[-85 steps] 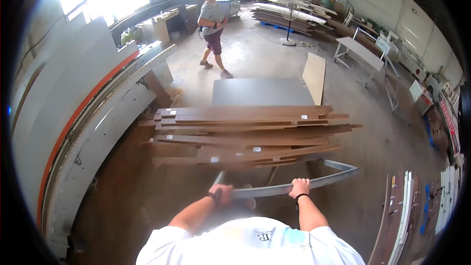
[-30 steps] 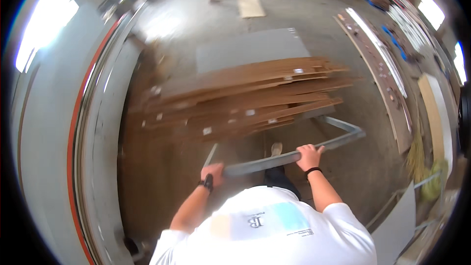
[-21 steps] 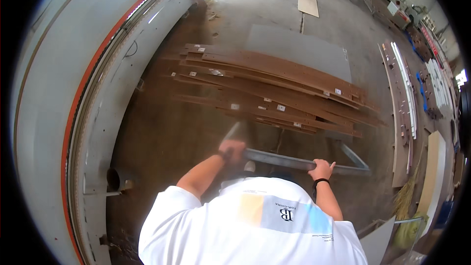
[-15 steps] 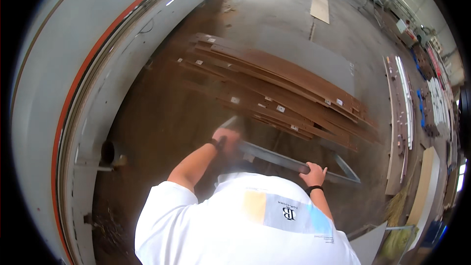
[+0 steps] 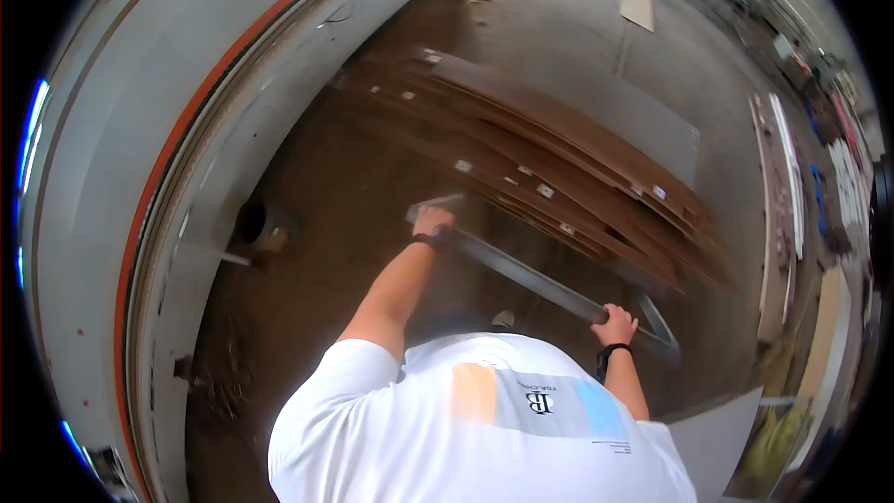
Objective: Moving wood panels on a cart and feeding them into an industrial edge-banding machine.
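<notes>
1. At the near end of the cart, the left hand (image 5: pixel 434 221) and right hand (image 5: pixel 616 324) are both curled tight around a straight grey metal handle bar (image 5: pixel 521 276).
2. Just beyond the bar lies a stack of long, flat brown boards (image 5: pixel 559 154), fanned unevenly.
3. Dusty brown floor (image 5: pixel 307 298) lies beneath; a smooth grey curved wall with an orange stripe (image 5: pixel 177 144) runs along the left.

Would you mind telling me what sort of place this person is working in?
Most likely a woodworking shop or panel factory: both hands grip the metal handle bar of a cart stacked with long brown boards, beside a long grey machine on a dusty concrete floor.
</notes>
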`<action>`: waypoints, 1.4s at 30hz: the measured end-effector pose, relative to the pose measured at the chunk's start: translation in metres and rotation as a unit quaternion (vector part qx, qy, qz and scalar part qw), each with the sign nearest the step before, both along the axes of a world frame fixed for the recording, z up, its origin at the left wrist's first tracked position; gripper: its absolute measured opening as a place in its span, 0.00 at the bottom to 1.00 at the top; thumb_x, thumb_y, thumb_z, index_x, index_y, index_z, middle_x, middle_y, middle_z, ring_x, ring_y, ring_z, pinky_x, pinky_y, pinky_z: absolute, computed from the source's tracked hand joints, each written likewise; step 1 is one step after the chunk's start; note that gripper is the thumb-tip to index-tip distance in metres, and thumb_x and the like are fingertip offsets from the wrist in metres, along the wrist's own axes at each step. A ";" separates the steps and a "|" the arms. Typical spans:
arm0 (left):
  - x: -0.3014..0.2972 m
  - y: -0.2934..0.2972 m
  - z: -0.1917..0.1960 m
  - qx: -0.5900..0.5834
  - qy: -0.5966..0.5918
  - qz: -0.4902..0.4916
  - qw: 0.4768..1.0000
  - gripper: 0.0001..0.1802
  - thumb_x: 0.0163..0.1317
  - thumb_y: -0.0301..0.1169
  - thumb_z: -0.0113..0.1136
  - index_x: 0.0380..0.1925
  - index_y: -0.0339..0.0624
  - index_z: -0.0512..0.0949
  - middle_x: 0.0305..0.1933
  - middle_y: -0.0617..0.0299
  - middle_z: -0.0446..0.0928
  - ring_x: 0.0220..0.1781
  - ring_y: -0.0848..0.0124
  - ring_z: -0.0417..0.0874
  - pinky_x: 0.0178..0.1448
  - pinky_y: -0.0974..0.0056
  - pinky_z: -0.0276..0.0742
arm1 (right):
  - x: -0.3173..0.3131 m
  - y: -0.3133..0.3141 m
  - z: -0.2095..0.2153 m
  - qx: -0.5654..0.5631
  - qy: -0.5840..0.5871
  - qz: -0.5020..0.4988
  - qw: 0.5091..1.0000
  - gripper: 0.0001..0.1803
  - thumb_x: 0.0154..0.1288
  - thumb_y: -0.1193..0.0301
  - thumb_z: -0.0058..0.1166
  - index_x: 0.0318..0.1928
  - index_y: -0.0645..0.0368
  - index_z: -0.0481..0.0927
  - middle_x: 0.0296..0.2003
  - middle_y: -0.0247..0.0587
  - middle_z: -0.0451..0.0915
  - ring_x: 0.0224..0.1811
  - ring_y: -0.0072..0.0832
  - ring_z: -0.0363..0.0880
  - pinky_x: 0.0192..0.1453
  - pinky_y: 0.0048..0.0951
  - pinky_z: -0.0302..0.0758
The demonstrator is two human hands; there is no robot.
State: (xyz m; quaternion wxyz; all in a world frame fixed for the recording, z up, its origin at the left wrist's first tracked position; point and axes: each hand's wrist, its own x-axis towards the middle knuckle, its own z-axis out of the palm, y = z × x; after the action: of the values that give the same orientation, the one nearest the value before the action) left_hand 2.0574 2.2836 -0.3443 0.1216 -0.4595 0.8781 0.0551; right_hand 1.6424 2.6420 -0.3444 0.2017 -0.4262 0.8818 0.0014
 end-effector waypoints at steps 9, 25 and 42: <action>0.167 0.094 -0.041 -0.002 0.057 -0.059 0.997 0.17 0.54 0.32 0.71 0.45 0.48 0.82 0.54 0.54 0.84 0.65 0.50 0.80 0.76 0.47 0.68 | 0.167 0.114 -0.017 -0.085 0.045 0.019 0.995 0.24 0.50 0.60 0.72 0.51 0.39 0.85 0.51 0.31 0.85 0.65 0.38 0.77 0.82 0.60 0.56; 0.394 0.192 -0.091 0.025 -0.015 -0.058 0.998 0.21 0.57 0.28 0.67 0.53 0.43 0.81 0.61 0.52 0.83 0.70 0.51 0.77 0.78 0.47 0.67 | 0.422 0.236 -0.003 -0.039 0.032 -0.006 0.999 0.21 0.54 0.61 0.69 0.51 0.40 0.88 0.48 0.30 0.88 0.63 0.36 0.81 0.85 0.64 0.53; 0.680 0.463 -0.116 -0.010 -0.002 -0.024 1.000 0.14 0.68 0.36 0.57 0.45 0.51 0.89 0.52 0.57 0.89 0.65 0.57 0.83 0.68 0.48 0.70 | 0.687 0.473 -0.067 -0.013 0.011 0.017 1.000 0.26 0.44 0.62 0.77 0.48 0.46 0.86 0.45 0.42 0.90 0.56 0.46 0.84 0.66 0.48 0.74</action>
State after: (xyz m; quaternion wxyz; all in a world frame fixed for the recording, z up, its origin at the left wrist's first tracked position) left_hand 2.7369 2.7462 -0.4602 0.1203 -0.4399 0.8890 0.0427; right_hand 2.3290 3.1148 -0.4113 0.1861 -0.4439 0.8765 -0.0023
